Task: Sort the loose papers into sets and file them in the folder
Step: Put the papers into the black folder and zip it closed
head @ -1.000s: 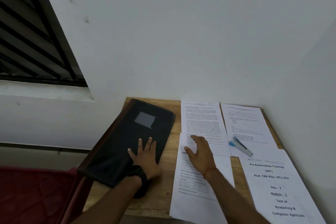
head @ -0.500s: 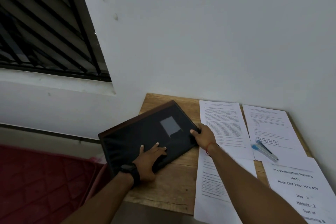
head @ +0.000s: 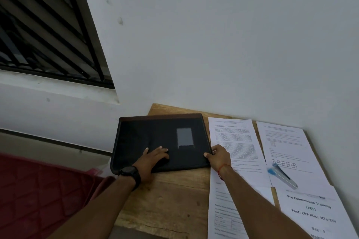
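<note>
Swung round since a moment ago, the black folder (head: 155, 141) now lies square to the wall at about ten o'clock on the wooden table (head: 174, 200), its left end hanging past the table's edge. My left hand (head: 153, 158) rests flat on the cover, fingers straight and spread, holding nothing. My right hand (head: 218, 156) grips the folder's near right corner, thumb on top and fingers curled round the edge. The loose papers lie from one to five o'clock: a text sheet (head: 233, 134) just beside the folder, a second sheet (head: 285, 141) with a blue-and-silver stapler (head: 282, 175) on it, a form (head: 223, 211) under my right forearm, and a title page (head: 310, 211).
</note>
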